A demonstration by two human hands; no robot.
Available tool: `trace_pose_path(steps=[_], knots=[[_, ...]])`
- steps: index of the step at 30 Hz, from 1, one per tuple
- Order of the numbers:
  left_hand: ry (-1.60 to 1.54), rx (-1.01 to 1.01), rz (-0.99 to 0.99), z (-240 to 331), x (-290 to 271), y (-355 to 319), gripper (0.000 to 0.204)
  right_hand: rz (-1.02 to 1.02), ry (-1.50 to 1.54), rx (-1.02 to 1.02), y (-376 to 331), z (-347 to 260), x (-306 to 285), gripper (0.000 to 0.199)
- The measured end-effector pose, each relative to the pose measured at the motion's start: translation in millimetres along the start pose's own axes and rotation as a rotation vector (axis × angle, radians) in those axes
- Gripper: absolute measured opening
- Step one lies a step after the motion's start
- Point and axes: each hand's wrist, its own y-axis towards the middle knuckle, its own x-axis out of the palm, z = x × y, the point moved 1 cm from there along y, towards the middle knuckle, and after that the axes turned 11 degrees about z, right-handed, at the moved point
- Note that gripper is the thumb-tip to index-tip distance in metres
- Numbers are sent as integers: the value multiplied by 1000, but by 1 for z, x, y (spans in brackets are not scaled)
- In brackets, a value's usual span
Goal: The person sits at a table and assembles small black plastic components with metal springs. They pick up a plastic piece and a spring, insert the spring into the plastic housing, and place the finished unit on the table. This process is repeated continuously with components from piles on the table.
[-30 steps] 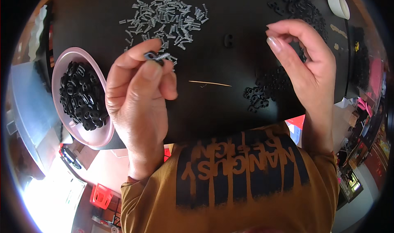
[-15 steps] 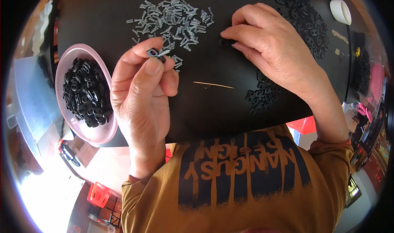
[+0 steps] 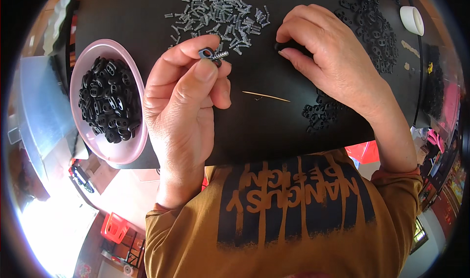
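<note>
Left hand is pinching a small black part with a grey spring between thumb and fingertips, holding it just above the black mat. Right hand is pressing down on another black piece beside the spring pile, fingers closed over it. We are judging these parts light, stiff and easy to drop, the spring bouncy; best gripped by the sides. Pink bowl of black pieces is sitting at left, wooden pick lying between the hands
</note>
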Motion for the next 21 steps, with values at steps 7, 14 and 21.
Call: trace_pose_path(steps=[7, 14, 21], knots=[[23, 27, -12, 0, 2, -2, 20, 45, 431, 318, -9, -8, 2, 17], [23, 19, -120, -1, 2, -6, 22, 91, 1404, 923, -16, -38, -6, 23], [105, 71, -261, -3, 3, -10, 25, 137, 1638, 1054, -16, -49, 3, 23]])
